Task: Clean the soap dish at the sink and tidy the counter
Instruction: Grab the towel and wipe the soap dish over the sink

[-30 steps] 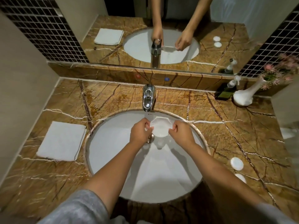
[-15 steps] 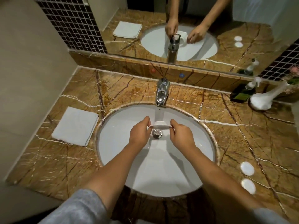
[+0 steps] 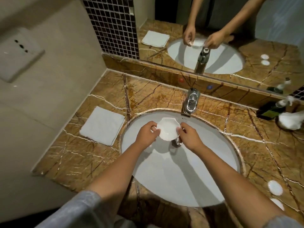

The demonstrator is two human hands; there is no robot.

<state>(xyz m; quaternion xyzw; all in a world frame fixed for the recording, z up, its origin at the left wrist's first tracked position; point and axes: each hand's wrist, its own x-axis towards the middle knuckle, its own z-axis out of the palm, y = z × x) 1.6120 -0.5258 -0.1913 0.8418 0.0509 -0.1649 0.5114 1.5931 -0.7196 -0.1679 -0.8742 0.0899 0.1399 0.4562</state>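
Observation:
A small white soap dish (image 3: 167, 128) with a faceted rim hangs over the white sink basin (image 3: 205, 162), tilted so its hollow faces me. My left hand (image 3: 146, 134) pinches its left edge. My right hand (image 3: 190, 137) pinches its right edge. The dish sits just in front of the chrome faucet (image 3: 190, 102) and above the drain (image 3: 176, 142), which my right hand partly hides. No water stream is visible.
A folded white towel (image 3: 102, 125) lies on the brown marble counter (image 3: 79, 155) left of the basin. Two round white pieces (image 3: 275, 187) sit at the right front. A dark pump bottle (image 3: 271, 110) and a white vase (image 3: 290, 120) stand at the back right, under the mirror (image 3: 213, 30).
The dish has turned from edge-on under the faucet to face up toward me, still held by both hands. The view has swung left, showing more of the left wall.

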